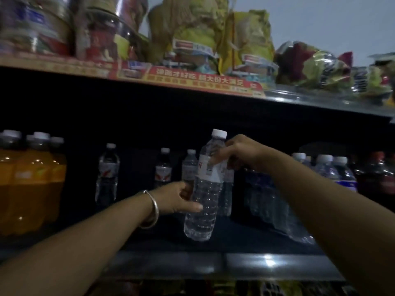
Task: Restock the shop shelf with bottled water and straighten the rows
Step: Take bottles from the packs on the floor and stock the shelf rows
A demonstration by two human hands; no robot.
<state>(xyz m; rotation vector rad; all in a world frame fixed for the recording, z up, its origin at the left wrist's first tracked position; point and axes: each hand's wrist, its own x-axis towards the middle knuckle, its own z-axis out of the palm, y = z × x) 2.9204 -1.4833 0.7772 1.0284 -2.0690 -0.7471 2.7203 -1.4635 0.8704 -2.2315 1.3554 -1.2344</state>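
Two bare forearms come in from the near edge and meet at one clear water bottle [203, 189] in the middle. Fingers [213, 161] of the right hand [239, 154] are curled on the upper part of the bottle, at its white label, just under the shoulder. The thumb [192, 207] of the left hand [175, 197] lies across the ribbed lower part, and the other fingers of this hand go behind the bottle, so both hands hold it. A silver bangle [152, 210] sits on the left wrist.

The bottle has a white cap [219, 133] and leans a little, with the top to the right. Its base is above the dark shelf [213, 261], near the front edge; if it touches the shelf I cannot tell.

Behind it, far in the shelf, stand single water bottles: one at the left [108, 174], one more in the middle [163, 167], and one [189, 165] just behind the held bottle. At the right is a group of water bottles [327, 167] close together, and more right some dark cola bottles [378, 174]. At the far left stand orange drink bottles [32, 182] with white caps.

On the upper shelf are jars [42, 28] at the left and yellow-green snack bags [248, 39] to the right, over a red price strip [192, 77] with printed characters.
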